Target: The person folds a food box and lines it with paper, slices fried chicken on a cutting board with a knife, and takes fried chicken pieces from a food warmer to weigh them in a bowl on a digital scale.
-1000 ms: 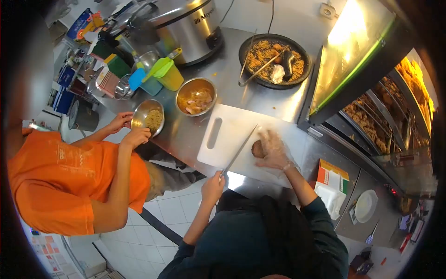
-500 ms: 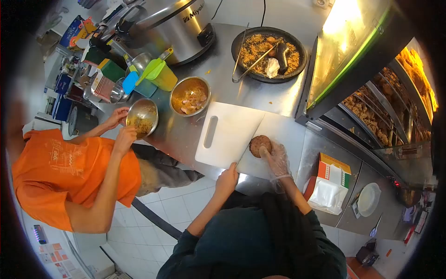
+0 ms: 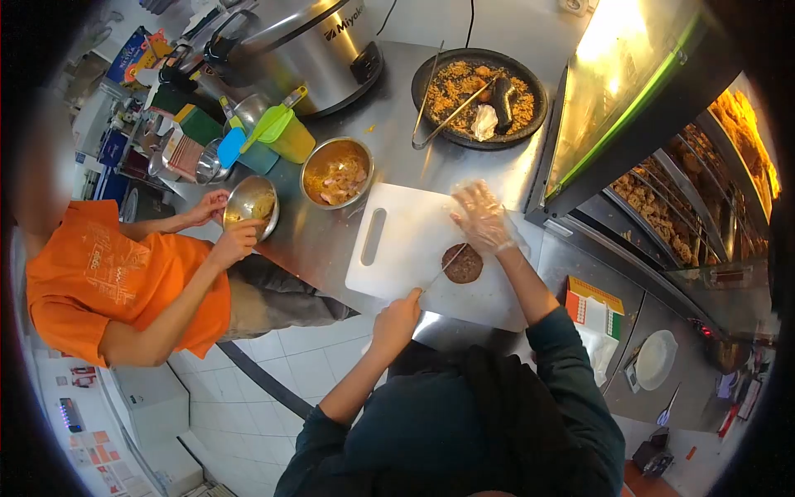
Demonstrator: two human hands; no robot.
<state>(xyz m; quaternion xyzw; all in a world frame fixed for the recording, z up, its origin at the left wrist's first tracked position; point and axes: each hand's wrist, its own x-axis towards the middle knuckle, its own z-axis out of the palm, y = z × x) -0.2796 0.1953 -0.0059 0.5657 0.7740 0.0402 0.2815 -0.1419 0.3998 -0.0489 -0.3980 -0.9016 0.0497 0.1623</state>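
Observation:
A round brown meat patty (image 3: pixel 463 267) lies flat on the white cutting board (image 3: pixel 406 263). My left hand (image 3: pixel 397 321), bare, is closed round the handle of a thin knife (image 3: pixel 434 280) at the board's near edge. Its narrow blade points away from me and reaches the patty's left side; whether it touches the patty or only passes over it, I cannot tell. My right hand (image 3: pixel 483 217), in a clear plastic glove, is spread open over the far right part of the board, beyond the patty and holding nothing.
On the left, a person in an orange shirt (image 3: pixel 137 273) works over a metal bowl (image 3: pixel 252 203). Another bowl (image 3: pixel 337 172) of marinated pieces stands beyond the board. A black pan (image 3: pixel 480 139) with tongs sits farther back. At right are a heated display case (image 3: pixel 613 149) and a carton (image 3: pixel 592 306).
My right hand has let go of the patty and moved away from me, its fingers spreading. The knife blade has swung to the patty. The other person's bowl has tilted.

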